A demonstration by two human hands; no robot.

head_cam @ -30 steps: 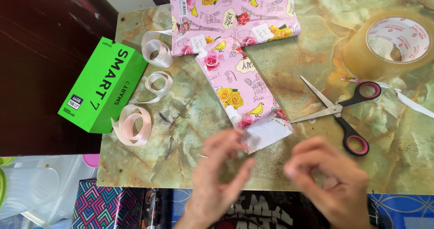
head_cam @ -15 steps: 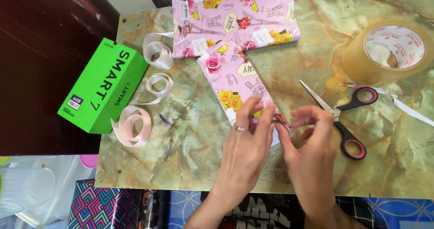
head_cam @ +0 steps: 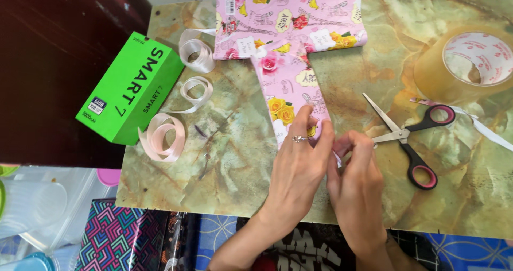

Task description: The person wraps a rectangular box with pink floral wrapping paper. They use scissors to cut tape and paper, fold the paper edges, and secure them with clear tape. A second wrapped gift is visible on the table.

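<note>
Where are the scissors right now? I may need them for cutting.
In the head view the scissors lie open on the table's right side, just right of the right hand, below the tape roll.

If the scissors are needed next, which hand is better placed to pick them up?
Likely the right hand: the scissors lie open just to its right, nothing between. The left hand presses on the pink floral wrapped piece, farther from them.

1. My left hand point(head_cam: 299, 167) and right hand point(head_cam: 355, 177) cover the near end of the pink floral wrapping-paper strip point(head_cam: 288, 84); I can't tell what my fingertips pinch.
2. Right of that strip, the clear tape roll point(head_cam: 465, 62) runs past the frame edge.
</note>
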